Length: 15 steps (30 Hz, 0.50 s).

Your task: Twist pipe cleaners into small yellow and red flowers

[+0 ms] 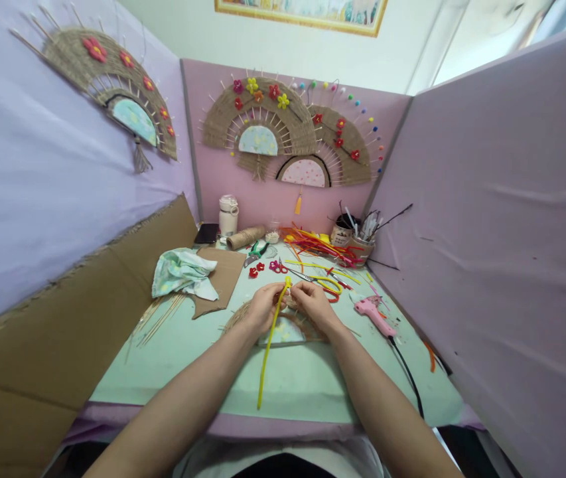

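Note:
My left hand (263, 307) and my right hand (312, 302) meet over the middle of the mint-green table (193, 358). Both pinch the top end of a long yellow pipe cleaner (269, 345), which hangs down toward me between my forearms. Under my hands lies a woven straw fan (287, 326) with a pale centre, partly hidden by my wrists.
A pink glue gun (375, 315) with a black cord lies to the right. Scissors (312, 277), small red flowers (254, 270), pipe cleaners (317, 247) and tool cups (355, 240) stand behind. A cloth (183, 273), cardboard (220, 279) and thin sticks (156, 320) lie left. Finished fans (263, 123) hang on the walls.

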Tool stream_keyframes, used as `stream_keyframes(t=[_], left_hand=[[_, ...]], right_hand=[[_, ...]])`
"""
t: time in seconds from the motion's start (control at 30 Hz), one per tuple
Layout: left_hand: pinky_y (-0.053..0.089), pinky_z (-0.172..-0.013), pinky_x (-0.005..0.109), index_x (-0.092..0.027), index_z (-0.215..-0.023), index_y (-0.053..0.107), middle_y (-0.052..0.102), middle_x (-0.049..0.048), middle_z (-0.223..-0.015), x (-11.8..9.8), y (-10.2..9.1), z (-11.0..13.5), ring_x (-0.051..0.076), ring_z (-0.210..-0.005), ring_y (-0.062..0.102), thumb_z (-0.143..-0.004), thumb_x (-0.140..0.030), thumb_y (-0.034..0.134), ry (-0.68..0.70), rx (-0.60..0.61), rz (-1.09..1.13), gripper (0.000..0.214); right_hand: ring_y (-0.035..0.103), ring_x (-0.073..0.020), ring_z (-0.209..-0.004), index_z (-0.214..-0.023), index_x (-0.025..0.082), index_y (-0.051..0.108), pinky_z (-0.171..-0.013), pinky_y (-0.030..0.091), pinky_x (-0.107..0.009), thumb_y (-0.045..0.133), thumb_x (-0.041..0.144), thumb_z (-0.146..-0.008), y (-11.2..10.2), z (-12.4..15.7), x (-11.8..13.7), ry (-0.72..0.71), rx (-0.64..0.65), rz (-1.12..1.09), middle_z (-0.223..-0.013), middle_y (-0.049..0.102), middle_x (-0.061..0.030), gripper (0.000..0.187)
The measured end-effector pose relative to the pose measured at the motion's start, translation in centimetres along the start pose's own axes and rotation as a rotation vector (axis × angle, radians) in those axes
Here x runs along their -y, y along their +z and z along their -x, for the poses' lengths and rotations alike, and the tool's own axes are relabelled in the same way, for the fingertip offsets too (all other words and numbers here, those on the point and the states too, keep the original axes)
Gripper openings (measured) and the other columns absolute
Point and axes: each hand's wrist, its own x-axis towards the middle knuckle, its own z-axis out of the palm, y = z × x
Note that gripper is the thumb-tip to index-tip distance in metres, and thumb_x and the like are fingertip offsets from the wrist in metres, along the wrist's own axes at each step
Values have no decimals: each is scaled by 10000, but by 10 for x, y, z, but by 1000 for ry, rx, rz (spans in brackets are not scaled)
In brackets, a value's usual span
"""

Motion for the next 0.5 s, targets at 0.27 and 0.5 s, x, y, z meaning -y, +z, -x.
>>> stream_keyframes(t=[0.27,0.5], left_hand=[[444,-517,164,-106,-774,623,612,31,-664,-7,-2,2,61,-529,540,-651,-129,693,-136,34,28,144],[386,-484,162,-113,-677,589,564,-10,-570,0,-2,2,49,-477,496,-589,-190,749,-15,47,-140,198]], right_hand=[[344,-72,-465,-579,172,512,-449,245,-219,558,302,-697,-3,4,7,21,-2,-36,-510,447,50,181],[338,-66,-442,-667,174,556,-433,238,-213,631,421,-699,-5,3,1,74,37,-122,-484,432,59,260]])
